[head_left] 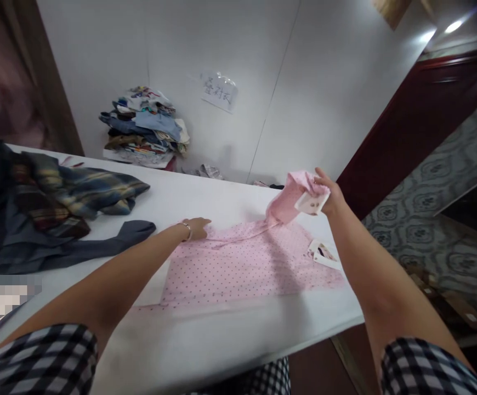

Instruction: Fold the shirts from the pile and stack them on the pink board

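A pink dotted shirt [242, 266] lies flat on the white table [205, 340]. My left hand [197, 226], with a bracelet at the wrist, presses flat on the shirt's far edge, fingers stretched out. My right hand [329, 195] is raised above the table's right end and grips the shirt's sleeve [294, 197] by its white cuff with two buttons. The sleeve rises from the shirt body up to that hand. A white tag [323, 253] lies on the shirt near my right forearm.
A heap of dark plaid and grey-blue garments [45, 214] covers the table's left part. A pile of mixed clothes [143, 129] stands against the white wall behind, below a paper note [219, 90]. Patterned floor and a dark red door lie to the right.
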A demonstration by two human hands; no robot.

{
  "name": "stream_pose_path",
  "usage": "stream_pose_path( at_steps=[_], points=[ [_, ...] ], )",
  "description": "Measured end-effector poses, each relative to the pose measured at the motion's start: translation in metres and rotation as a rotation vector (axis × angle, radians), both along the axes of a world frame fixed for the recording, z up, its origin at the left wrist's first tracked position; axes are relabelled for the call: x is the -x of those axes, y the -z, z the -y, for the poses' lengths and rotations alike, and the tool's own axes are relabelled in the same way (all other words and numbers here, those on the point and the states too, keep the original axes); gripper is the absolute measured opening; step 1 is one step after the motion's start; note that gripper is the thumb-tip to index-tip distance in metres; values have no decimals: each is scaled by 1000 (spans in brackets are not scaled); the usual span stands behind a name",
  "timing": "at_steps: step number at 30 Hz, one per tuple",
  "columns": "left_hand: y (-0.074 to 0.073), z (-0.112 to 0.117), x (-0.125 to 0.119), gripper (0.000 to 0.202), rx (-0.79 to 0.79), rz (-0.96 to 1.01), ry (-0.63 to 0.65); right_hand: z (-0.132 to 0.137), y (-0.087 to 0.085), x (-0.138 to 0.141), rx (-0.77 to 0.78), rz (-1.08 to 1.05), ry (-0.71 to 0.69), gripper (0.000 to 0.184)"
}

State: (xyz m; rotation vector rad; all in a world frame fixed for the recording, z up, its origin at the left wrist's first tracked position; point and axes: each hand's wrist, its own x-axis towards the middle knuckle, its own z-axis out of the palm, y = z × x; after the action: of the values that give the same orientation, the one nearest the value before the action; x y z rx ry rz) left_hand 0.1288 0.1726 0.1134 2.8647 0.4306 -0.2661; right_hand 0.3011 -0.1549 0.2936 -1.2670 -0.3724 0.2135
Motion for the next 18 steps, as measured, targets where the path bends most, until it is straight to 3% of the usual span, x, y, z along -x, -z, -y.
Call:
stream_pose_path(
  at_steps=[4,7,9,14,18],
  points=[
    [2,-6,3,52,-78,4,44,10,-34,-21,-83,115,94,61],
    [-5,-13,9,31,-124,48,67,28,-50,-26,-90,220,156,49],
    [-11,-19,13,28,-148,98,59,42,-57,-22,-87,278,197,40],
    [-30,-30,24,33,-199,187,-1,72,-64,10,-155,313,300,38],
    [-48,-21,38,37,-295,353,-77,97,-59,45,-168,346,339,38]
  ],
)
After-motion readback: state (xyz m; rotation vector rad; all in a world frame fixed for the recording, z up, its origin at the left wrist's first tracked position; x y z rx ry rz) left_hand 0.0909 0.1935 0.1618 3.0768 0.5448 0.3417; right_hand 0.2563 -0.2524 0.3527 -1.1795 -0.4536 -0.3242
